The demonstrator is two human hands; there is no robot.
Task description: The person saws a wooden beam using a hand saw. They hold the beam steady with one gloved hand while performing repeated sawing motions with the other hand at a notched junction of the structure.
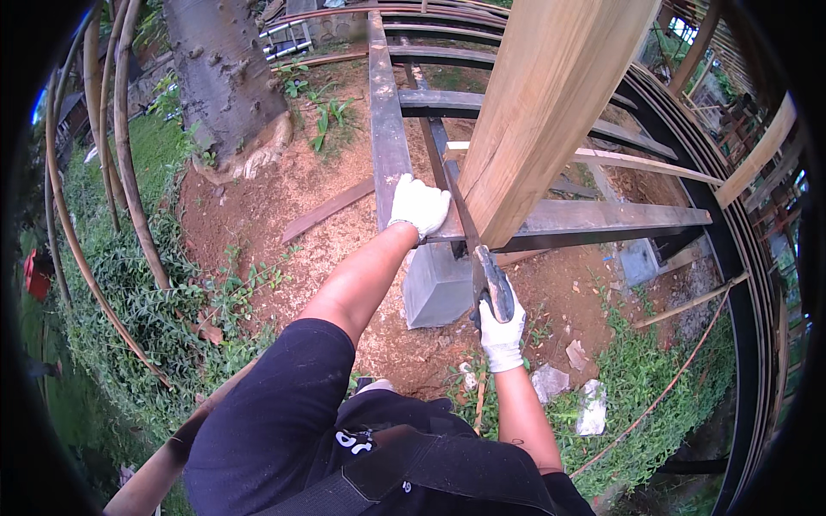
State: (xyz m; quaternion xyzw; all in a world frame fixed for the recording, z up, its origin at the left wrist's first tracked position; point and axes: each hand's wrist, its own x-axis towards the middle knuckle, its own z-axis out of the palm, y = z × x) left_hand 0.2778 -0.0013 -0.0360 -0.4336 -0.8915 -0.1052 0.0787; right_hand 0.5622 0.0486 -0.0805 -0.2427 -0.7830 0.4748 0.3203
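Note:
My right hand [501,325], in a white glove, is closed round the dark handle of a handsaw [471,225]. Its long brown blade runs up and away along the left side of a thick wooden post [551,112], close against the wood. The post stands tilted in view, its lower end beside the corner of a dark beam frame. White-gloved too, my left hand [419,206] grips that corner of the dark beam [391,142], its fingers curled and partly hidden. Below the corner sits a grey concrete footing [440,291].
A tree trunk [219,77] rises at the far left, near bent poles [129,163]. Several crossbeams [619,217] span rightward to a curved dark rail [744,378]. A loose plank [327,209] lies on sawdust-strewn soil. Pale stones [592,408] and low plants are at the lower right.

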